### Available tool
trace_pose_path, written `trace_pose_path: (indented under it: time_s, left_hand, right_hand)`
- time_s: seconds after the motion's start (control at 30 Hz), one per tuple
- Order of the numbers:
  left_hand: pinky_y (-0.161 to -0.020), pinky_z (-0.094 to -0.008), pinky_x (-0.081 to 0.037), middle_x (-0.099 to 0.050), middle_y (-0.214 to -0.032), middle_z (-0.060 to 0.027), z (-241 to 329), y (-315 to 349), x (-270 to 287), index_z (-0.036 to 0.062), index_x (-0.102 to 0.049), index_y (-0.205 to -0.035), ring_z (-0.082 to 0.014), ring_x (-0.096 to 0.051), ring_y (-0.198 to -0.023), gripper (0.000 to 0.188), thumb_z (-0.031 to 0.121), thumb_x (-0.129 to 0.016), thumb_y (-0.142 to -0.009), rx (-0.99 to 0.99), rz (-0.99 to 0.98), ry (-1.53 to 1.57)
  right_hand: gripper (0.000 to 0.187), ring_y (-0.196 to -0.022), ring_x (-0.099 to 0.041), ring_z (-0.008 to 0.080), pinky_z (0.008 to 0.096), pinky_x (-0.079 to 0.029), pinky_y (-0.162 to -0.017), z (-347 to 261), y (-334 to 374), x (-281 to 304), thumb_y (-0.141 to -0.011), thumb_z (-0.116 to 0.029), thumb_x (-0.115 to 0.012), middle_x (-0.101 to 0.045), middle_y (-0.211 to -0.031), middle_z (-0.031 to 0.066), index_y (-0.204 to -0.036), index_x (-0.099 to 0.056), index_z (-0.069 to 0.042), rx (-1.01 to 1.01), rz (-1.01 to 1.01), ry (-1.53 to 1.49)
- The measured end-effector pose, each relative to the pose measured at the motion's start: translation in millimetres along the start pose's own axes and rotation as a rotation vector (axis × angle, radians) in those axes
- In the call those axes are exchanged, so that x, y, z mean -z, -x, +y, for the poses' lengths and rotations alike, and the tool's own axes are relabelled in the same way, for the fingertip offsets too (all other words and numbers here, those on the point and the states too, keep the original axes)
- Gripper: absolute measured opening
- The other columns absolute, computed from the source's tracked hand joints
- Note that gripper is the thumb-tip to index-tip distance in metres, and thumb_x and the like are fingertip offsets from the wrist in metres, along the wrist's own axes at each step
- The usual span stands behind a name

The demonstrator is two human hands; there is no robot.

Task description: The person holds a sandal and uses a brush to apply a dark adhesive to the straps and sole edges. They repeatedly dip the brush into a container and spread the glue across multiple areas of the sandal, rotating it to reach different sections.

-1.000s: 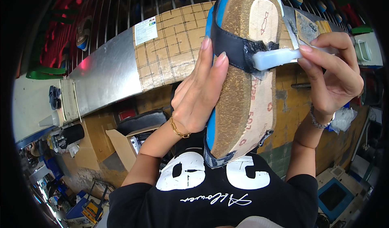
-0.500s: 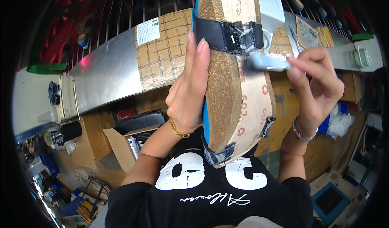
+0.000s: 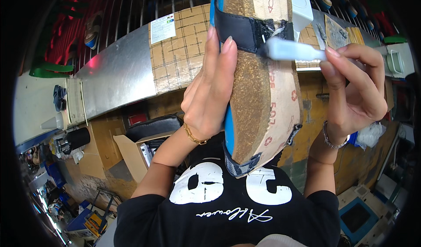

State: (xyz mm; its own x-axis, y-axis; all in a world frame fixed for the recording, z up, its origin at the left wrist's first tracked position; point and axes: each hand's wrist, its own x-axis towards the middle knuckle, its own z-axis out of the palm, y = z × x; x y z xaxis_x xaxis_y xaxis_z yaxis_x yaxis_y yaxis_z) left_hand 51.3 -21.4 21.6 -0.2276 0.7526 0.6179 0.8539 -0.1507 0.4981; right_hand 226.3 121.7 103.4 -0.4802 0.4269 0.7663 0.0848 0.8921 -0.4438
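Upright in front of me is an unfinished sandal (image 3: 250,84) with a cork side and a pale printed underside, fitted around a blue last (image 3: 229,128). My left hand (image 3: 208,89) grips it from the left, fingertips beside the black strap (image 3: 237,32). The strap's end is folded over the underside and looks dark and wet, with whitish smears. Between thumb and fingers, my right hand (image 3: 355,80) pinches a brush (image 3: 296,50) with a pale handle. Its dark bristles are at the cork edge just below the strap. A patterned strap (image 3: 245,163) wraps the sandal's lower end.
Beyond the sandal runs a metal bench (image 3: 118,62) partly covered with taped cardboard (image 3: 188,45). A white container (image 3: 302,5) stands behind the sandal. More shoes (image 3: 91,41) rest on the dark rack. An open cardboard box (image 3: 131,155) sits below at left.
The brush has moved up and slightly left against the sandal, to the strap's lower edge. Sandal and both hands have shifted a little right in the picture.
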Motion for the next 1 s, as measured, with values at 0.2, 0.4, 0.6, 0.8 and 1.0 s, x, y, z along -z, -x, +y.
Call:
trace_pose_path:
  time_s: [0.2, 0.4, 0.6, 0.8, 1.0]
  left_hand:
    - [-0.102, -0.0356, -0.051, -0.032, -0.15, -0.0394, 3.8, -1.7, 5.1, -0.0009, -0.035, -0.148, -0.0442, -0.055, -0.128, 0.057, 0.0, -0.055, -0.095, 0.073, -0.047, -0.013]
    - [-0.097, -0.0323, -0.053, -0.043, -0.141, -0.033, -2.5, -4.8, -1.2, -0.0029, -0.039, -0.147, -0.0364, -0.059, -0.12, 0.053, 0.007, -0.055, -0.097, 0.012, 0.094, 0.009]
    - [-0.093, -0.029, -0.055, -0.054, -0.132, -0.0266, -7.1, -8.5, -22.5, -0.0049, -0.043, -0.145, -0.0285, -0.063, -0.113, 0.052, 0.014, -0.055, -0.098, -0.105, 0.383, -0.167]
    - [-0.09, -0.0249, -0.056, -0.069, -0.119, -0.015, -20.2, -11.5, -16.9, -0.0034, -0.049, -0.143, -0.0149, -0.069, -0.099, 0.042, 0.019, -0.042, -0.109, 0.186, 0.428, 0.315]
    - [-0.089, -0.024, -0.057, -0.066, -0.125, -0.0173, -37.3, -6.7, -25.0, -0.0048, -0.043, -0.148, -0.0144, -0.07, -0.097, 0.046, 0.016, -0.048, -0.107, 0.218, 0.428, 0.736]
  right_hand:
    - [0.024, -0.087, -0.057, 0.0176, 0.0267, -0.044, -0.077, 9.2, 2.0, 9.6, -0.071, 0.008, -0.077, -0.062, -0.097, 0.0131, -0.095, -0.077, 0.002, -0.047, -0.13, -0.156]
    - [0.028, -0.086, -0.056, 0.019, 0.0273, -0.041, -0.073, 6.3, 14.0, 13.3, -0.066, 0.004, -0.079, -0.062, -0.098, 0.0132, -0.094, -0.078, -0.001, -0.043, -0.172, -0.176]
    - [0.028, -0.087, -0.055, 0.0214, 0.0291, -0.041, -0.073, -5.7, 29.7, 8.3, -0.062, 0.002, -0.081, -0.062, -0.097, 0.0128, -0.089, -0.079, -0.005, -0.11, -0.143, -0.203]
    - [0.031, -0.086, -0.054, 0.0228, 0.0312, -0.041, -0.071, -17.5, 36.2, 5.1, -0.058, 0.0, -0.081, -0.062, -0.095, 0.0113, -0.086, -0.079, -0.011, -0.09, -0.144, -0.186]
    - [0.027, -0.08, -0.053, 0.0227, 0.0324, -0.04, -0.07, -19.4, 27.4, 7.8, -0.054, -0.009, -0.081, -0.061, -0.088, 0.0094, -0.08, -0.079, -0.012, -0.04, -0.206, -0.156]
